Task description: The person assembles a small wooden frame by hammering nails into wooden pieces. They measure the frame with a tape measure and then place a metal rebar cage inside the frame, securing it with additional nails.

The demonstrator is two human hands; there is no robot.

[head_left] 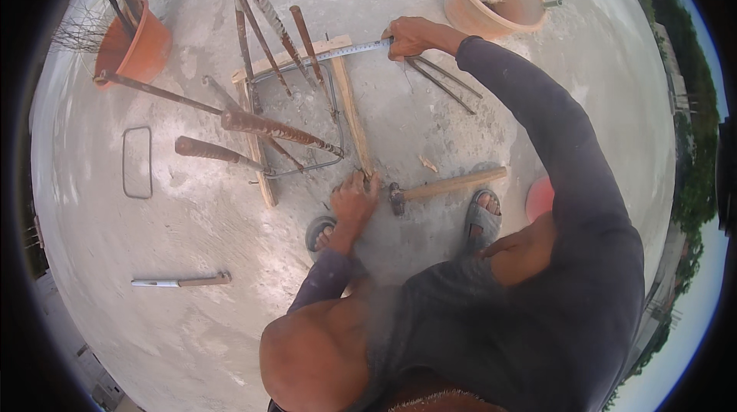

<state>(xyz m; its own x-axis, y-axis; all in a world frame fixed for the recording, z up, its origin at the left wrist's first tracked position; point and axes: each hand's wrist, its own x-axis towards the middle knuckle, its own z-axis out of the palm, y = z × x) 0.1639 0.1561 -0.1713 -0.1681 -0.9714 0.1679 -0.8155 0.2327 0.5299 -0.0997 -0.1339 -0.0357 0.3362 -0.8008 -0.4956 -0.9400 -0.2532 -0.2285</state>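
Observation:
My right hand (418,37), fingers closed, holds the end of a tape measure (361,48) stretched along the far wooden strip (326,45). My left hand (355,199) pinches the near end of the right-hand wooden strip (353,117); its fingertips are partly hidden. Together with a left strip (265,182), the wood makes an open-sided frame on the concrete. Rusty rebars (284,130) rise inside and beside it, with a bent steel stirrup (340,117) around some of them. Two thin steel rods (449,86) lie just below my right hand.
A wooden-handled hammer (453,183) lies between my sandalled feet. An orange bucket (150,51) with wires stands far left, another orange bucket (461,1) far right. A loose rectangular stirrup (138,163) and a long flat-bladed tool (180,282) lie on the left. The upright rebars obstruct the middle.

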